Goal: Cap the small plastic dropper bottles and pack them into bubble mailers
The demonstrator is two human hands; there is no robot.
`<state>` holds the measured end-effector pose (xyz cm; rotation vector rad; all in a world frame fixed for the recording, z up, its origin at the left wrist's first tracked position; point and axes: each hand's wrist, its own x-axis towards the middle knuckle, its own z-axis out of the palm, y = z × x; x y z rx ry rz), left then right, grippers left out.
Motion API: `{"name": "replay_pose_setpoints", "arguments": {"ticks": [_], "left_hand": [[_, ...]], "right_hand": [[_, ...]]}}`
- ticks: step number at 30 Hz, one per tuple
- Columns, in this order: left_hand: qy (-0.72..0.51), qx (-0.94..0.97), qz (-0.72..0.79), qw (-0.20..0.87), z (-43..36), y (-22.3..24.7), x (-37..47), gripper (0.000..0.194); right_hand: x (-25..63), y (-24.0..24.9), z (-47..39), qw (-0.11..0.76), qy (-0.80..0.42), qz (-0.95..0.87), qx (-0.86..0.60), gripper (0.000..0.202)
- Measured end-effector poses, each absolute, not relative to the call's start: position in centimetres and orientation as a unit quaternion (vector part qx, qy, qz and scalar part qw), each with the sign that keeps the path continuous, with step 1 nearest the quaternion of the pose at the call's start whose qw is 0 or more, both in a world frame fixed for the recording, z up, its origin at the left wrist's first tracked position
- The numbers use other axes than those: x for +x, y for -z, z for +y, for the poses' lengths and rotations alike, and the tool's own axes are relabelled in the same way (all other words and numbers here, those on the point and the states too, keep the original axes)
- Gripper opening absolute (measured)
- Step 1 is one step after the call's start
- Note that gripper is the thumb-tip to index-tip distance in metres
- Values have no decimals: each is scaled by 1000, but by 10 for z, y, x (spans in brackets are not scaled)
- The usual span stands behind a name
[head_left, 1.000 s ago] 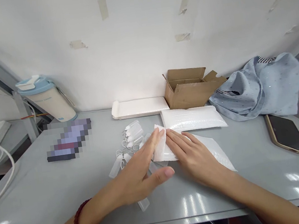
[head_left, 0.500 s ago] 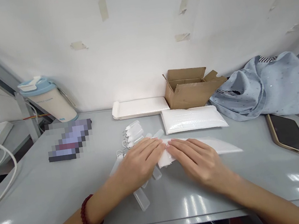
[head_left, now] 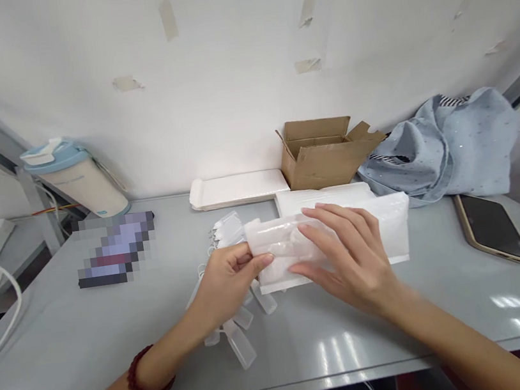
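A white bubble mailer (head_left: 393,228) is lifted slightly off the table, its left end turned toward me. My left hand (head_left: 227,283) pinches that left end between thumb and fingers. Over its middle, my right hand (head_left: 350,253) has its fingers stretched and thumb apart; whether the fingertips press on it I cannot tell. Small translucent plastic pieces (head_left: 240,346) with white loops lie scattered below and left of the mailer, partly covered by my left hand. More of them (head_left: 228,228) sit in a row just behind.
Behind the held mailer lies another white mailer (head_left: 323,196). A stack of flat white mailers (head_left: 240,188) rests by the wall, beside an open cardboard box (head_left: 328,163). A blue cloth bag (head_left: 470,146) and a phone (head_left: 494,226) are right; a tumbler (head_left: 86,180) and pixelated object (head_left: 122,246) left.
The mailer has risen off the table and tilted up. My left hand has moved to its left end and closed there; my right hand's fingers have spread and lifted. The view has shifted slightly.
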<state>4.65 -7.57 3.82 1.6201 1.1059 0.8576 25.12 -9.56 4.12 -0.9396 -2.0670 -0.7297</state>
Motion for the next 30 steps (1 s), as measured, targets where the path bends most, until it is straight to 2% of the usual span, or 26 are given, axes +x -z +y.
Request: {"name": "replay_pose_setpoints", "arguments": {"ticks": [2, 5, 8, 11, 15, 20, 30], "left_hand": [[-343, 617, 455, 543, -71, -43, 47, 22], [-339, 580, 460, 581, -60, -46, 49, 25], [-326, 576, 444, 603, -47, -48, 57, 26], [-308, 593, 415, 618, -32, -51, 71, 27], [-308, 599, 381, 633, -11, -54, 97, 28], [-278, 600, 374, 651, 13, -53, 121, 35], [-218, 600, 428, 639, 31, -47, 117, 40]], "right_hand": [[254, -43, -92, 340, 269, -822, -369, 46], [257, -41, -88, 285, 252, -844, -379, 47], [259, -36, -87, 257, 251, -848, -391, 35], [263, -31, -81, 267, 280, -828, -407, 23], [278, -27, -64, 272, 335, -785, -444, 32], [296, -23, -41, 204, 337, -754, -525, 42], [307, -6, -22, 175, 326, -751, -546, 36]]}}
